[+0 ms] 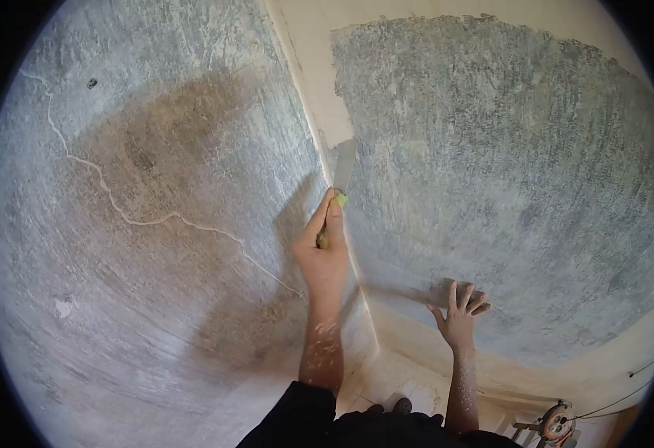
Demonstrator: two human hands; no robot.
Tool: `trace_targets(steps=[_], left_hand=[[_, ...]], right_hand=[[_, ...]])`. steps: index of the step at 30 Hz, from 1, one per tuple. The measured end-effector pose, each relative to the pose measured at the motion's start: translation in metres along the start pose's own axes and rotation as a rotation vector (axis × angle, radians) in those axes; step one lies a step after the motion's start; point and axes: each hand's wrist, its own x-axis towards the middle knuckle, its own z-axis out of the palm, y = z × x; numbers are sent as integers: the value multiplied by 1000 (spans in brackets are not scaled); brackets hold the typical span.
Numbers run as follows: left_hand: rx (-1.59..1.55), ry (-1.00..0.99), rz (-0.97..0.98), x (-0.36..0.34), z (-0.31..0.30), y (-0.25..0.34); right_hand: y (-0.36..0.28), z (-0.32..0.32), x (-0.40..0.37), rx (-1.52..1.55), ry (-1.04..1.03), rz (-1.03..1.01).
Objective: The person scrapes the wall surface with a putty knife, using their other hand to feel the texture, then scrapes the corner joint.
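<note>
My left hand is wrapped round the handle of a putty knife, fingers and thumb closed on it. The flat metal blade points up along the wall corner, and a green part of the handle shows by my fingertips. The blade's tip meets the lower end of a cream-coloured strip on the blue-grey right wall. Lower down, my right hand lies against that same wall with its fingers spread, holding nothing. Pale flecks mark both forearms.
A long pale crack line runs across the mottled left wall, which has a small dark hole. At the bottom right stands a round orange and black cable reel with cords. Light floor shows below the corner.
</note>
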Motion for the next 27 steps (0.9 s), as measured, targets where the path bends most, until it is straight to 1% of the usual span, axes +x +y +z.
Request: trace_targets(steps=[1,4,7,9,11,14,17,20,23,27], left_hand=[[-8,-36,-39,4,-3,7],[15,-47,-7,-23,2,-15],[52,-22,-59,-32,11,-22],[25,44,-68,-10,14,-15],[24,34,47,3,7,-7],[74,-38,9,-22,5,-12],[102,-29,40,-38,10,-29],[76,29,-17,-19,14,-16],[112,32,41,-8,9,0],[128,-1,23,-23,11,-10]], right_hand=[[2,1,0,10,-7,-2],[-3,-4,-2,18,-12,-5],[0,1,5,32,11,6],[-4,1,-1,41,10,2],[-2,-1,2,9,33,-4],[1,3,-3,23,-15,-17],[1,2,-1,32,38,-21],[-1,0,-1,51,-9,5],[-1,-2,-1,67,-26,8],[1,-1,-2,61,-17,-19]])
